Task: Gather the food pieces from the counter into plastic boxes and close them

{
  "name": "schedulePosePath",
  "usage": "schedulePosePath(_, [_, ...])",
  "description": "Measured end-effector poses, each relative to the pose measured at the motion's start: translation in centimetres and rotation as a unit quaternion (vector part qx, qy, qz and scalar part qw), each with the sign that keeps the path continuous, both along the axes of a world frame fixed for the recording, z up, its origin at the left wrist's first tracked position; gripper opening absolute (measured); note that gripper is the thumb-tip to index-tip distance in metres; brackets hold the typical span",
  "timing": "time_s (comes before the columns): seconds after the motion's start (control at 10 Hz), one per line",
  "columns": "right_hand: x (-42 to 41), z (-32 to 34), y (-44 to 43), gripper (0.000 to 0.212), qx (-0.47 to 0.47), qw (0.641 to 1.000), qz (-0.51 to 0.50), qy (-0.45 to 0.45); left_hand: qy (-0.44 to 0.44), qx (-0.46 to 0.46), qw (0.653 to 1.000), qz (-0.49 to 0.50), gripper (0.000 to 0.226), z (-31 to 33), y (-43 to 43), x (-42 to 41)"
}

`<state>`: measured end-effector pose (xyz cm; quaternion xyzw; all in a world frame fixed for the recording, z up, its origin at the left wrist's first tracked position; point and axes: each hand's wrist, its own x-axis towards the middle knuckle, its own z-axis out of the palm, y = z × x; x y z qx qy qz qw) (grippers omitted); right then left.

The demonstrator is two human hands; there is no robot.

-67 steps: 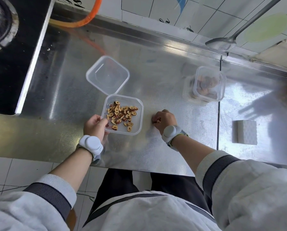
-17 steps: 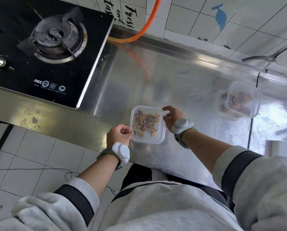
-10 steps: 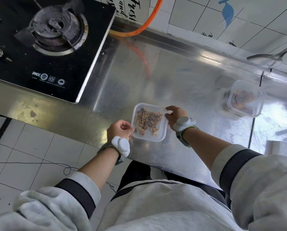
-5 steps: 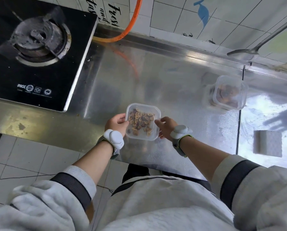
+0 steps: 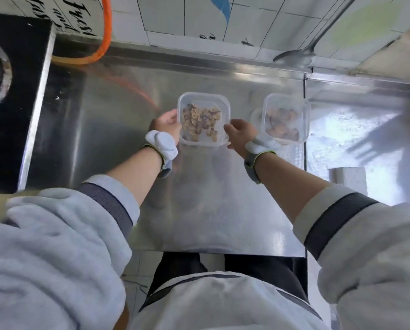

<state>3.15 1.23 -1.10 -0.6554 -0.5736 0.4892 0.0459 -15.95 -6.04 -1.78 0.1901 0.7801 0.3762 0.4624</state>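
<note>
A clear plastic box with its lid closed holds several brown dried fruit slices. It is on or just above the steel counter, held between both hands. My left hand grips its left side. My right hand grips its lower right corner. A second closed plastic box with darker food pieces stands close to the right of the first one. No loose food pieces show on the counter.
A black gas stove fills the far left. An orange hose runs along the back wall. A metal ladle hangs at the back right. A white sponge block lies on the right counter section.
The lid was shut over the fruit slices. Both hands have since carried the closed box away from me and to the right, until it sits next to the second box.
</note>
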Motion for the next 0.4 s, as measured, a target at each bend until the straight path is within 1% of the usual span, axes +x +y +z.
schedulePosePath(0.1, [0.6,-1.3,0.7,0.073,-0.016,1.000,-0.009,0.015,0.017,0.012,0.999,-0.025,0.052,0.2,0.7,0.6])
schedulePosePath(0.2, [0.8,-0.9,0.1,0.076,-0.031,0.999,-0.008,0.036,0.017,0.024,0.998,-0.051,0.050,0.3,0.4,1.2])
schedulePosePath(0.3, [0.8,0.9,-0.5,0.070,-0.029,0.999,-0.001,0.043,0.016,0.023,1.000,-0.013,0.050,1.5,0.4,1.2])
schedulePosePath(0.4, [1.0,2.4,-0.6,0.047,-0.001,1.000,0.008,0.025,0.059,0.039,0.997,-0.001,0.047,2.8,0.8,0.6])
